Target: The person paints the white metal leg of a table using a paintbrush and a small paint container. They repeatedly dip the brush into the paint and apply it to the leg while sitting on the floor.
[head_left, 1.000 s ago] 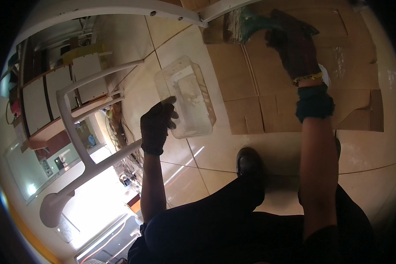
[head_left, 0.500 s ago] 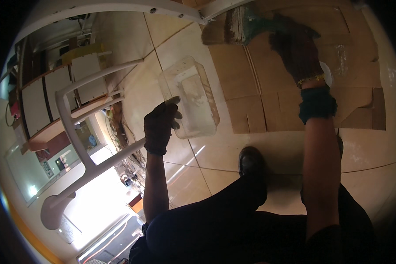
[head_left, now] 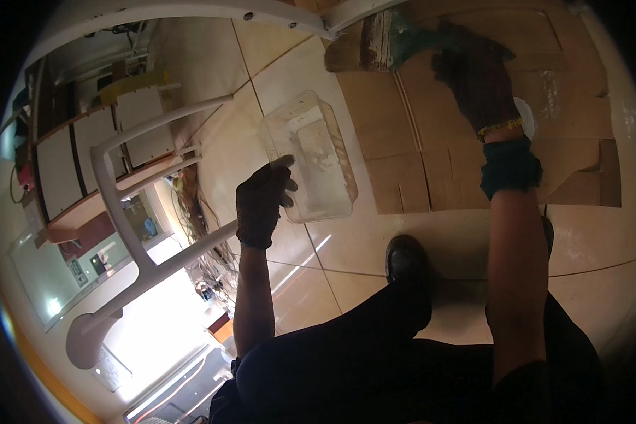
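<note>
**Gloved hands hold brush and tub beside cardboard**

A person's right hand (head_left: 477,85), in a dark glove above a green wristband, is closed around the green handle of a wide brush (head_left: 405,44) over the far part of a flattened sheet of cardboard (head_left: 466,177). The bristles point left, past the cardboard's far left corner; whether they touch anything cannot be told. Left of the cardboard, the gloved left hand (head_left: 260,206), its fingers partly curled, grips the near left side of a clear plastic tub (head_left: 343,169) streaked with white. A black shoe (head_left: 406,260) stands just off the cardboard's near edge, on a tiled floor (head_left: 353,247).
</note>
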{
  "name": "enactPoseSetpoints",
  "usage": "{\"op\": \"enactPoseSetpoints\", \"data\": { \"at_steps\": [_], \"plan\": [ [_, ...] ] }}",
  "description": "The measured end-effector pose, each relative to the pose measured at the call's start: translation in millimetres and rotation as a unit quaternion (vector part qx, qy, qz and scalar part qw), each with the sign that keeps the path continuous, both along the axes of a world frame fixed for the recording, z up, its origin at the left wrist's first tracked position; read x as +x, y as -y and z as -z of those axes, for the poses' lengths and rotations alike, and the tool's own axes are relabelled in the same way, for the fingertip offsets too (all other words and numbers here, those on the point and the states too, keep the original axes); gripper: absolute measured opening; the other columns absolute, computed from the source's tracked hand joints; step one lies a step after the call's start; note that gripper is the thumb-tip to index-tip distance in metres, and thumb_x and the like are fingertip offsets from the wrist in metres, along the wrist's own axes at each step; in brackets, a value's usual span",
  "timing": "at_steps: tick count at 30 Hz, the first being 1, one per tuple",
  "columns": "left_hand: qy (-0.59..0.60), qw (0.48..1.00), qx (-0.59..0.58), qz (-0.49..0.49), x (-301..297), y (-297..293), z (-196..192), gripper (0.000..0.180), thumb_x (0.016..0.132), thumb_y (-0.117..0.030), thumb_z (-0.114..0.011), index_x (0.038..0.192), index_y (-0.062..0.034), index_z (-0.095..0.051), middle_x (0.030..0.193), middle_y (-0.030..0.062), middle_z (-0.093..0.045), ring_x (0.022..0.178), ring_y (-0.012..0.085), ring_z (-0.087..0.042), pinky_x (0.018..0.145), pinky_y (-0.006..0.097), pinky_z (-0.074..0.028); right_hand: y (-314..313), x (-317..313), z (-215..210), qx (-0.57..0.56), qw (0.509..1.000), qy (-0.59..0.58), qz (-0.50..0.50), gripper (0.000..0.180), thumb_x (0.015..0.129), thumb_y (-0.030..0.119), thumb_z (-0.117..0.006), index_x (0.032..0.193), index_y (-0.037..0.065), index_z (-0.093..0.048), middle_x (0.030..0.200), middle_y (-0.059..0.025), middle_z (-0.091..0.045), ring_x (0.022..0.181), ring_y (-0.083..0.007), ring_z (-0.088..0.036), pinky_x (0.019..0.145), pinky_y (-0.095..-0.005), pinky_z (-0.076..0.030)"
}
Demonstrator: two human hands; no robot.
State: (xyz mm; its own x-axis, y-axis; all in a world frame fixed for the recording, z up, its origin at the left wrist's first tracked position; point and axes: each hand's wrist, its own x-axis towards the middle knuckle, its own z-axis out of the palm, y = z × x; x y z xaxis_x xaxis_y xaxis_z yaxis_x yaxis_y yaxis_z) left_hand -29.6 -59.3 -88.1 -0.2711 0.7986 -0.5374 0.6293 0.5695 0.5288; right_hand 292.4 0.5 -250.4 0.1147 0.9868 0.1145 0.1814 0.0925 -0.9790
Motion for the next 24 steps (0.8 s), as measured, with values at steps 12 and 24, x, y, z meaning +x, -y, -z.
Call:
{"op": "enactPoseSetpoints", "data": {
  "at_steps": [12,24],
  "plan": [
    [0.015,1.0,-0.001,-0.013,10.5,-2.8,-4.0,0.028,0.091,-0.018,-0.059,0.114,-0.003,-0.066,0.071,0.0022,-0.064,0.052,0.0059,-0.053,0.048,0.02,-0.041,-2.7,-5.1,23.7,-0.002,0.983,-0.18,0.037,0.045,0.08,0.011,-0.069,0.123,0.008,-0.056,0.101,-0.0095,-0.067,0.088,-0.0211,-0.067,0.081,-0.0335,-0.053],
    [0.022,1.0,0.006,-0.007,5.2,0.2,0.1,0.028,0.091,-0.017,-0.059,0.113,-0.0021,-0.066,0.071,0.0026,-0.065,0.052,0.0063,-0.054,0.049,0.021,-0.043,-3.3,-2.2,27.4,-0.021,0.985,-0.166,0.033,0.04,0.083,0.01,-0.068,0.122,0.007,-0.057,0.107,-0.015,-0.065,0.092,-0.0254,-0.066,0.08,-0.0357,-0.053]
  ]
}}
